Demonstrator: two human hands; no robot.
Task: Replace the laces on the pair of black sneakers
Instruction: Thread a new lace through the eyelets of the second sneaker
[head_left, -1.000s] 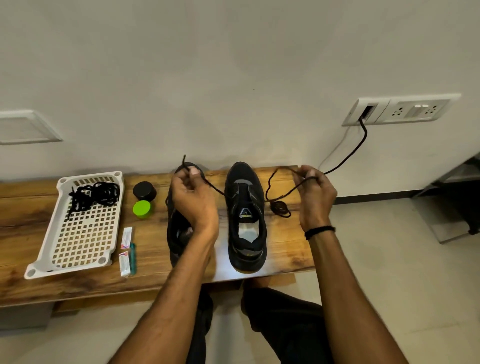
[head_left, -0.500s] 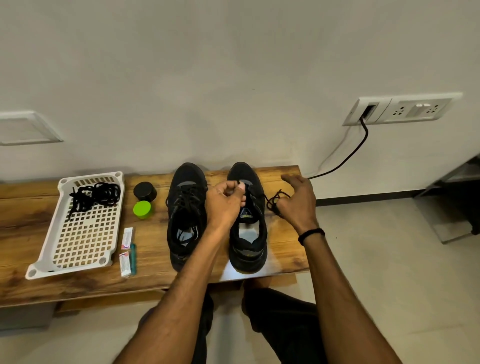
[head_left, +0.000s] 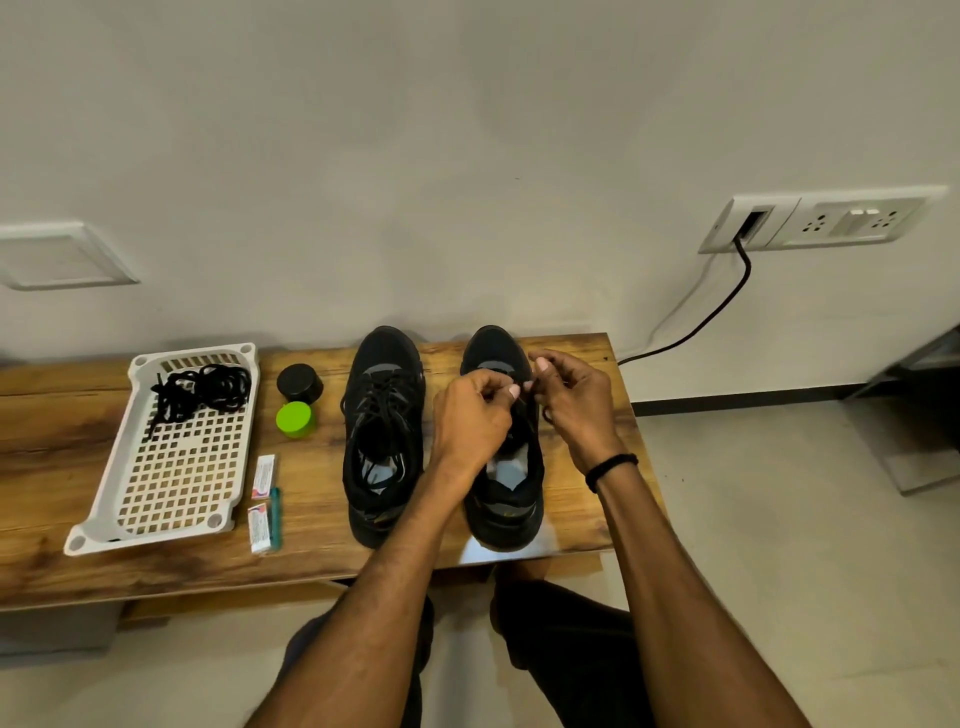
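Note:
Two black sneakers stand side by side on a wooden bench (head_left: 62, 426), toes toward the wall. The left sneaker (head_left: 383, 431) is laced. Both my hands hover over the front eyelets of the right sneaker (head_left: 506, 499). My left hand (head_left: 470, 421) pinches a black lace end at its fingertips. My right hand (head_left: 574, 400) pinches the same black lace (head_left: 546, 414), a short loop of which shows beside the shoe. Much of the right sneaker's lacing area is hidden behind my hands. A tangle of black laces (head_left: 200, 389) lies in the white basket tray (head_left: 176, 499).
A black round jar (head_left: 300, 383) and a green lid (head_left: 294, 418) sit between the tray and the left sneaker. Small packets and a teal stick (head_left: 266, 501) lie near the bench front. A black cable (head_left: 727, 301) runs from a wall socket (head_left: 821, 218) down behind the bench.
My hands were spread wide, stretching the lace above the shoes; both have come together over the right sneaker's front eyelets, and the lace is gathered close to the shoe.

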